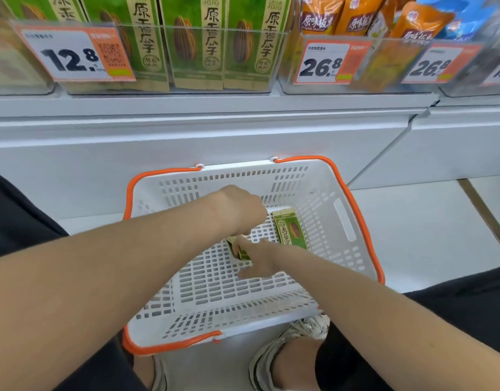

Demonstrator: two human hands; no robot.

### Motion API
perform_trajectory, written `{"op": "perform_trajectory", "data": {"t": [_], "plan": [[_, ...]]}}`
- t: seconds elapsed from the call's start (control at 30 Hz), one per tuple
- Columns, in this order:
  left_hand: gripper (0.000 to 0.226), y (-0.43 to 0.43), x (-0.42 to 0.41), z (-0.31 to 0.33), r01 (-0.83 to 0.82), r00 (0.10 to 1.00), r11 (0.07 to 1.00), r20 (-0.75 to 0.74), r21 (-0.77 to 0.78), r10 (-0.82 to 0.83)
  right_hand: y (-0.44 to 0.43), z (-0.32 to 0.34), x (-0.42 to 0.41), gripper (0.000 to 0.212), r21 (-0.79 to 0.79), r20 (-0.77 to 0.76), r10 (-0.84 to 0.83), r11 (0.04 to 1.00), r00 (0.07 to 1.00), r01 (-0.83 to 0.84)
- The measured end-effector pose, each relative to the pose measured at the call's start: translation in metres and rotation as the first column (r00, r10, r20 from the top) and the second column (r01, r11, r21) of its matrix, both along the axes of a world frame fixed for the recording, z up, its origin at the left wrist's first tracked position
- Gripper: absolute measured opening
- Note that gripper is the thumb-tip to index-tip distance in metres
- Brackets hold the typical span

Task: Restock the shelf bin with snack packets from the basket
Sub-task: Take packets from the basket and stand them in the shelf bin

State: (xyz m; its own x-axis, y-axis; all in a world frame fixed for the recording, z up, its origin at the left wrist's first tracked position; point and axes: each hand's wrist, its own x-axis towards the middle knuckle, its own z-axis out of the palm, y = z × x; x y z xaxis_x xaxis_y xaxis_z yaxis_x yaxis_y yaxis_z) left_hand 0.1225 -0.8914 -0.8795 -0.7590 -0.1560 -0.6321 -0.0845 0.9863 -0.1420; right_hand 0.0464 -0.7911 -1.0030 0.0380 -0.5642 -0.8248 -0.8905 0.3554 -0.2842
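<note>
A white basket with an orange rim [353, 210] stands on the floor in front of me. One green snack packet [289, 231] lies flat at the basket's far right. A second green packet [241, 252], mostly covered, sits mid-basket between my hands. My left hand [243, 213] reaches down from the left with fingers curled on its top edge. From the right, my right hand [260, 259] grips its lower side, thumb spread. Above, the clear shelf bin [186, 90] holds upright rows of the same green packets [198, 46].
A 12.8 price tag [74, 56] hangs on the bin's front left. The neighbouring bin [355, 90] to the right holds orange pouches behind 26.8 tags. A white shelf ledge [215, 128] juts out between bins and basket. My shoes [279, 354] stand just behind the basket.
</note>
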Motion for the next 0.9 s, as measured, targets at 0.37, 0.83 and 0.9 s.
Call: {"op": "perform_trajectory", "data": {"t": [0.37,0.83,0.9], "plan": [[0.079,-0.036,0.039,0.047,-0.454,0.88,0.873,-0.068,0.177,0.471,-0.043,0.109,0.005,0.034,0.058,0.671,-0.665,0.486,0.327,0.872],[0.023,-0.079,0.094,0.116,-0.171,0.158,0.12,-0.093,0.978,0.983,-0.085,0.208,0.035,0.035,-0.524,0.806,-0.405,-0.149,0.432,0.838],[0.027,-0.075,0.096,0.124,-0.04,0.061,0.081,-0.078,0.996,0.995,-0.092,0.217,0.044,0.019,-0.459,0.871,-0.285,-0.185,0.4,0.869]]}}
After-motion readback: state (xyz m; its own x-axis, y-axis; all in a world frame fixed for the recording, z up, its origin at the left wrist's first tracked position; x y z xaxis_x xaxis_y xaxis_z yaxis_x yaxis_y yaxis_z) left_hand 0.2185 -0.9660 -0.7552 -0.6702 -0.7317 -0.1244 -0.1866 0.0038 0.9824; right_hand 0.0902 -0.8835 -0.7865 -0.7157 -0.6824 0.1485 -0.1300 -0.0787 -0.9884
